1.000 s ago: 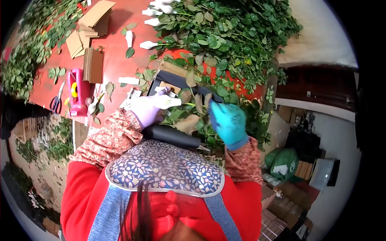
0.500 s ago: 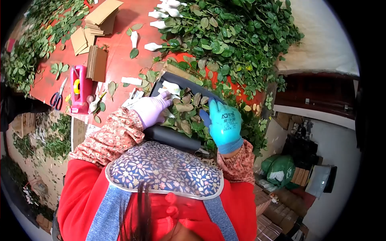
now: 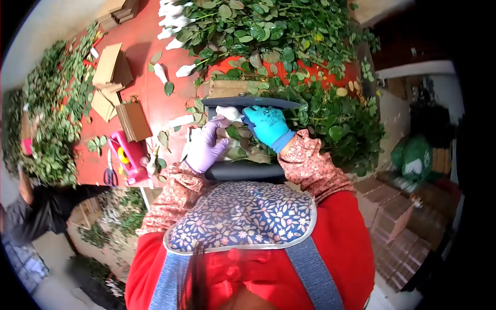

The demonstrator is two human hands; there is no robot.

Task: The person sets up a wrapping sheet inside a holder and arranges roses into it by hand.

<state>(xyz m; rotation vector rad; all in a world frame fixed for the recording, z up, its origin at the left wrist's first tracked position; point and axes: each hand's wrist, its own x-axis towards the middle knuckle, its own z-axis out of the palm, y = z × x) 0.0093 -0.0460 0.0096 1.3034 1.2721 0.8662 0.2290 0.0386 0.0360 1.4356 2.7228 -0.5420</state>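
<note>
My left hand point(image 3: 206, 146), in a lilac glove, is at the left end of a dark padded holder point(image 3: 243, 172). Its fingers curve beside a white-netted flower bud point(image 3: 233, 150) and point toward another white-netted bud point(image 3: 229, 112). My right hand point(image 3: 267, 125), in a blue glove, reaches in from the right, fingertips beside the upper bud; what its fingers hold, if anything, is hidden. Leafy stems point(image 3: 260, 153) lie in the holder beneath my hands. The holder's dark upper flap point(image 3: 253, 102) stands behind them.
Netted flowers with leafy stems point(image 3: 258, 31) cover the back of the red table point(image 3: 150, 51). Cardboard pieces point(image 3: 133, 121), a pink tape dispenser point(image 3: 127, 157) and scissors point(image 3: 110, 173) are at the left. Another person's dark sleeve point(image 3: 31, 214) shows at the far left.
The view has swung, shifting the scene. My right hand has moved left, closer to my left hand and the upper bud. The bud beside my left hand now lies lower in the holder.
</note>
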